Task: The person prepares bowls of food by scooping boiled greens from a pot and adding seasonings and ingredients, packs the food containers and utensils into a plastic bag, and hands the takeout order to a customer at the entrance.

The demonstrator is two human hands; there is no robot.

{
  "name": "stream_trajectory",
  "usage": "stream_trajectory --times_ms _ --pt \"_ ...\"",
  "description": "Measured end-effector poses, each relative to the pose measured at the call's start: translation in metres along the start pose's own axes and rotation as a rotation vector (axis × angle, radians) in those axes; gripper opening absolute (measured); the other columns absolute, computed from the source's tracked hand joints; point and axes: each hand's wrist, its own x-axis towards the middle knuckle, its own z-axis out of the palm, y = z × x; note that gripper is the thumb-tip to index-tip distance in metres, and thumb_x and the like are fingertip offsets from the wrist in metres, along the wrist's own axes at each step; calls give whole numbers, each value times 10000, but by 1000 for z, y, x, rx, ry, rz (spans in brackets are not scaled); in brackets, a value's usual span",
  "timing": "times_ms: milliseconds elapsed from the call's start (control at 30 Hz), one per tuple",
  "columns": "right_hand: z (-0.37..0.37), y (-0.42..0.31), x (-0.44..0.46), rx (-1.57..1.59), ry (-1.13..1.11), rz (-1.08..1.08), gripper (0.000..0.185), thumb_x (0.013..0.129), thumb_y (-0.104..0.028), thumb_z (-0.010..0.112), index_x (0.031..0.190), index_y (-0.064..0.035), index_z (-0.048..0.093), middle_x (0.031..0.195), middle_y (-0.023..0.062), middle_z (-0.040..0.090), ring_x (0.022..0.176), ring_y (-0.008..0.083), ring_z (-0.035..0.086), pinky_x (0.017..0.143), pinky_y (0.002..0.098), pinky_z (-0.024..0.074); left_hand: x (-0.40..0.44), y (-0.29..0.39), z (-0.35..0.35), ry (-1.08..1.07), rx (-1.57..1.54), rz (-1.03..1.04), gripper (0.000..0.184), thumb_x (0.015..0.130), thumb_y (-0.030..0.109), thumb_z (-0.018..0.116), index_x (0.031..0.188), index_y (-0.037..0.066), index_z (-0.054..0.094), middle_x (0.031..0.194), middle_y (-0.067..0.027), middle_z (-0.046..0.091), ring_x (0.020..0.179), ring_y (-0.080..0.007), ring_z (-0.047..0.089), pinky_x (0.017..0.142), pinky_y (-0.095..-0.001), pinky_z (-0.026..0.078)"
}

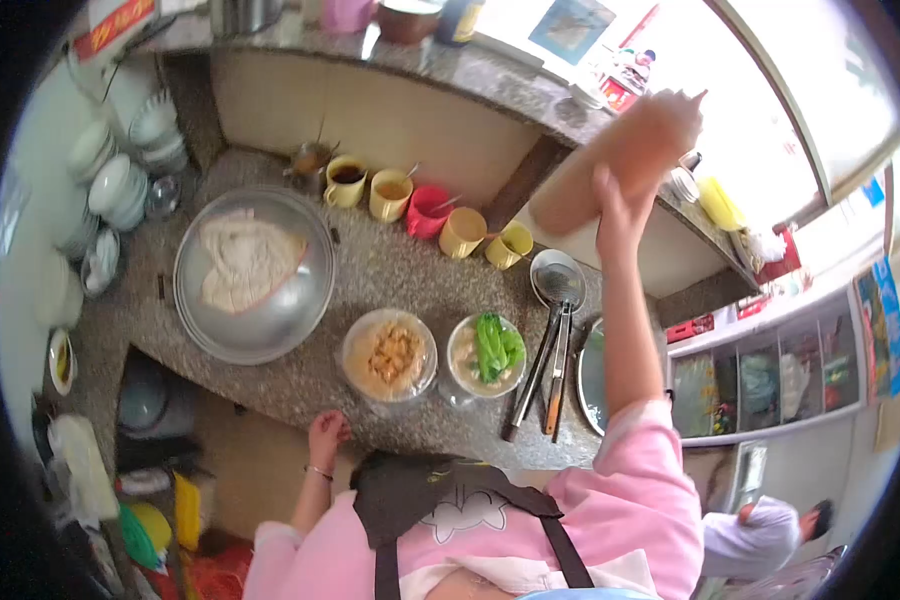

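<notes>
A blurry brown thing (567, 197) is at the upper right, gripped by the right hand (626, 205). The left hand (328, 438), lower left, has bent fingers; I can't tell if they're closed. Near it, a bowl (353, 368) of brown chunks (395, 354) sits on the table (410, 280).

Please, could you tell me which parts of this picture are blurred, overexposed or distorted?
Head view: the right hand and the brownish object it holds are motion-blurred; the upper right is washed out white; the upper shelf bows with lens distortion and the frame's corners go black; the green leaves look comparatively clear.
</notes>
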Motion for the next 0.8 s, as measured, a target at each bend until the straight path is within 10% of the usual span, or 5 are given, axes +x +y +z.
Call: stream_trajectory --times_ms 367,600,700,733,800 --pt "37 88 153 -246 102 -168 955 748 -349 746 1430 -97 127 1342 239 387 1246 346 393 985 446 354 -32 21 -22 105 36 -50 206 878 208 606 1026 72 559 872 -30 612 772 -133 605 632 -265 500" --pt "-162 131 -123 -503 54 432 297 862 -234 601 1049 -3 608 828 122 654 779 140 604 696 320 494 -33 17 -16 91 70 -116 175 890 211 590 1006 83 564 907 -38 618 801 -151 607 683 -287 505" --pt "-251 184 -363 -1102 71 826 256 826 -188 571 1021 -25 606 821 198 636 798 382 610 703 418 490 -13 10 -26 -19 258 -128 161 890 215 591 969 76 568 886 -46 622 782 -168 611 692 -299 510" --pt "-253 173 -411 -1268 53 619 331 793 -198 601 1089 -54 575 834 203 628 839 380 605 733 434 486 -6 9 -22 -53 266 -143 155 890 216 591 944 74 566 868 -47 623 772 -166 612 676 -295 508" --pt "-238 143 -403 -1055 -57 1129 465 741 -134 614 1191 -62 523 993 209 623 953 380 576 845 457 448 0 10 2 -109 292 -160 153 890 218 590 920 71 564 850 -49 623 761 -163 613 660 -291 507"
